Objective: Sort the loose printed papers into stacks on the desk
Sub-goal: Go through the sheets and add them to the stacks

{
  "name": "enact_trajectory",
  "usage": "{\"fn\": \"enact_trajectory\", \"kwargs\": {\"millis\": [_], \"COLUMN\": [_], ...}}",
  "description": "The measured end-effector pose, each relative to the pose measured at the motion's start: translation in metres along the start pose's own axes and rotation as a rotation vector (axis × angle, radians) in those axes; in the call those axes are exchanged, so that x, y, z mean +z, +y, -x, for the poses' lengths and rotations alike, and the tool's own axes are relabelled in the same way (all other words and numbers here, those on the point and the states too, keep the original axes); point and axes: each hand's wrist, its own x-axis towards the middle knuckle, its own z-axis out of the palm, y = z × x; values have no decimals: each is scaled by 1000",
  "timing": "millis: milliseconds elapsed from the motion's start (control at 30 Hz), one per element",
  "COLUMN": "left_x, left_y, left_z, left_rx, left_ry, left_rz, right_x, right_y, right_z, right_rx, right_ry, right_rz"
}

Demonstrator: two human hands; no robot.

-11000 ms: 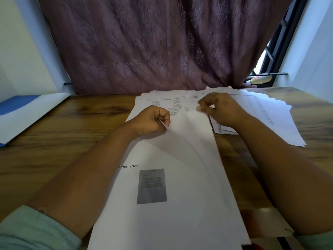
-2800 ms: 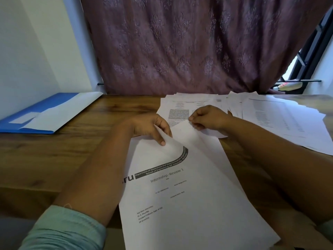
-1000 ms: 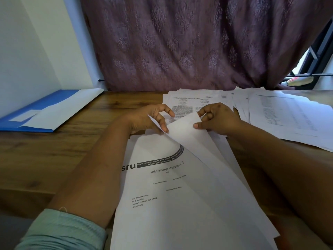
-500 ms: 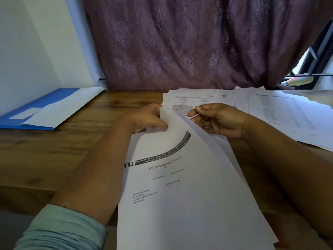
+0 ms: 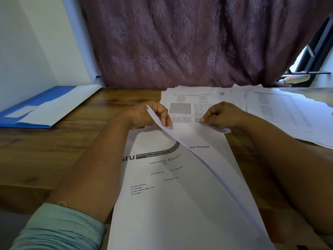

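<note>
Head view: looks forward and down over a wooden desk (image 5: 59, 150) with both forearms reaching in.
Left hand (image 5: 149, 116): curled, fingers and thumb pinching the raised far corner of the cover sheet (image 5: 171, 195), which peels up off the sheets below.
Cover sheet: printed "Internship -Review 1" under a dark curved banner; its near part lies flat toward the desk's front edge, its far right edge lifted and bowed.
Lower sheet (image 5: 212, 152): exposed under the lifted edge, showing the words "sed/ Working"; it lies directly beneath the cover sheet in the same near pile.
Right hand (image 5: 221, 115): fingers curled, fingertips pressed down on the far end of the lower sheet; whether it pinches that sheet or only holds it flat, cannot tell.
Far stack (image 5: 187, 100): two-column printed pages, lying flat just beyond both hands, partly overlapped by the near pile's far end.
Right stack (image 5: 281, 112): fanned, uneven sheets with fine print, beside the far stack and reaching toward the desk's right side, apart from the near pile.
Folder (image 5: 36, 109): blue, with a white sheet on it, at the desk's far left, well apart from the papers.
Curtain (image 5: 189, 42): mauve, patterned, hanging behind the desk.
Sleeve (image 5: 59, 228): pale green, on the left arm at bottom left.
</note>
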Motion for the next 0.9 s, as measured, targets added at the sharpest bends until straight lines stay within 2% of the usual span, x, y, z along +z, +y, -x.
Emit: {"fn": "enact_trajectory", "kwargs": {"millis": [167,233,300,367,433,533,600,733,900], "left_x": [-2,-1,0,1,5,12,13,14,14], "left_y": [3,4,3,2,2,3,1,0,-2], "left_z": [3,3,2,-1,-4,-8,-10,-11,-11], "left_rx": [27,24,11,11,3,-5,-6,-22,-43], "left_ry": [-64,-78,-63,-28,-5,-1,0,45,68], "left_rz": [89,103,87,32,2,-33,-79,-130,-115], "right_x": [0,-10,-26,-36,-35,-23,-18,-5,-3], "right_y": [-2,-2,4,12,16,11,5,1,6], "right_z": [4,3,0,4,8,15,13,8,7], "right_rx": [27,31,95,143,116,57,69,81,-18], "right_ry": [-35,33,164,207,115,-80,-120,-68,5], "right_rz": [47,49,-63,-232,-246,-115,-36,132,55]}}
